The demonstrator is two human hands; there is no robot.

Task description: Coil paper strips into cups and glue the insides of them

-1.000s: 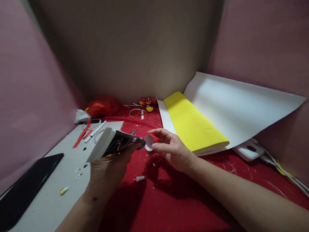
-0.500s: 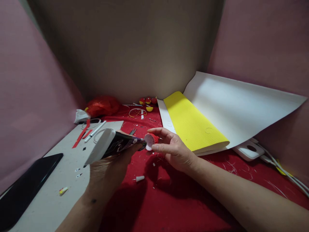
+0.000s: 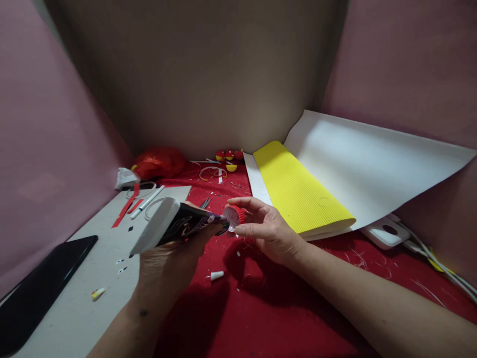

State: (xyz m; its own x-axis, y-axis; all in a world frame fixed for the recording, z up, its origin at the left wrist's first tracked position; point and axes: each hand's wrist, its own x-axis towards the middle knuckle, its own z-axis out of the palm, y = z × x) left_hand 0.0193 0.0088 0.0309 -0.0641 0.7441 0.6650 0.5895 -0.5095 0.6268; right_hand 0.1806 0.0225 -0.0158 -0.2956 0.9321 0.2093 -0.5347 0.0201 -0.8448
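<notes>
My left hand [image 3: 182, 253] is wrapped round a black tube [image 3: 186, 223] with a broad white end, its narrow tip pointing right. That tip meets the open side of a small red ribbed cup [image 3: 235, 218], whose inside looks pale and ringed. Thumb and fingers of my right hand [image 3: 270, 231] hold the cup from the right. Below them on the red cloth [image 3: 238, 318] lies a small white cone-shaped cap [image 3: 216, 275] with a thin pin at its left end.
Yellow corrugated paper [image 3: 298, 189] rests on a large white sheet [image 3: 365, 159] at the right. A grey board [image 3: 89, 258] at the left holds a black phone [image 3: 44, 293], red strips and a pen [image 3: 148, 201]. Behind are red-and-yellow figures [image 3: 224, 155] and a red bag [image 3: 160, 161].
The tube's tip has shifted slightly right, further over the opening of the red cup. Both hands keep their hold.
</notes>
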